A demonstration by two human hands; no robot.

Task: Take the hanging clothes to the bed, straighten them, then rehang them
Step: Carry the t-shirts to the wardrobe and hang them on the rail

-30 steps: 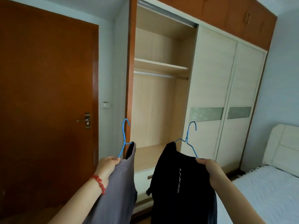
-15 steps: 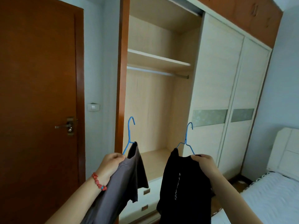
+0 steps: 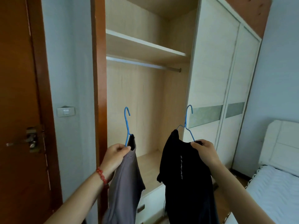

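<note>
Clothes hang from both my hands, in front of the open wardrobe compartment (image 3: 145,102). My left hand (image 3: 115,155) pinches the lower wire of a blue hanger (image 3: 127,125) together with the top of a grey garment (image 3: 124,188), fingers curled tight around both. My right hand (image 3: 206,152) grips the shoulder of the second blue hanger (image 3: 187,123) through a black shirt (image 3: 186,183), fingers closed over the cloth. Both hooks point up, free, well below the hanging rail (image 3: 142,63). The two garments hang apart, with a gap between them. Under the shelf (image 3: 145,47) the compartment stands open, between the brown frame post (image 3: 98,94) on the left and the edge of the sliding door (image 3: 212,78) on the right. The grey garment hangs just beside the post. Lower down are white drawers (image 3: 150,206). A brown room door (image 3: 17,110) is at far left; the bed (image 3: 273,196) is at lower right, its corner near my right forearm.
</note>
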